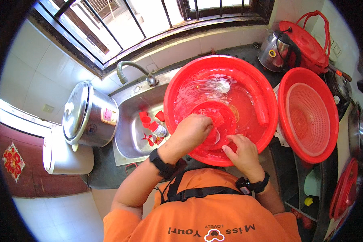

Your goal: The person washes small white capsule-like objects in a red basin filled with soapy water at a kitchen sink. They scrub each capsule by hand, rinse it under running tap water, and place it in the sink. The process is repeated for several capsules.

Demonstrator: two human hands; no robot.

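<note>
A large red plastic basin (267, 87) with water stands in front of me, partly over the sink. Inside it, near my side, is a smaller red bowl (231, 116). My left hand (195, 128) is over this bowl with its fingers closed near a small clear cup or dish (214, 137); whether it grips something is hidden. My right hand (239, 148) touches or hovers at the bowl's near right edge, thumb and fingers apart. A curved red tube-like piece (258, 99) lies along the basin's right side, and a white round thing (223, 86) is near the far side.
The steel sink (130, 127) on the left holds small red cups (145, 121) and a white bottle (159, 130). A faucet (151, 80) is behind it. A lidded steel pot (99, 121) stands farther left. On the right are a red basin with a colander (308, 118) and an electric kettle (273, 53).
</note>
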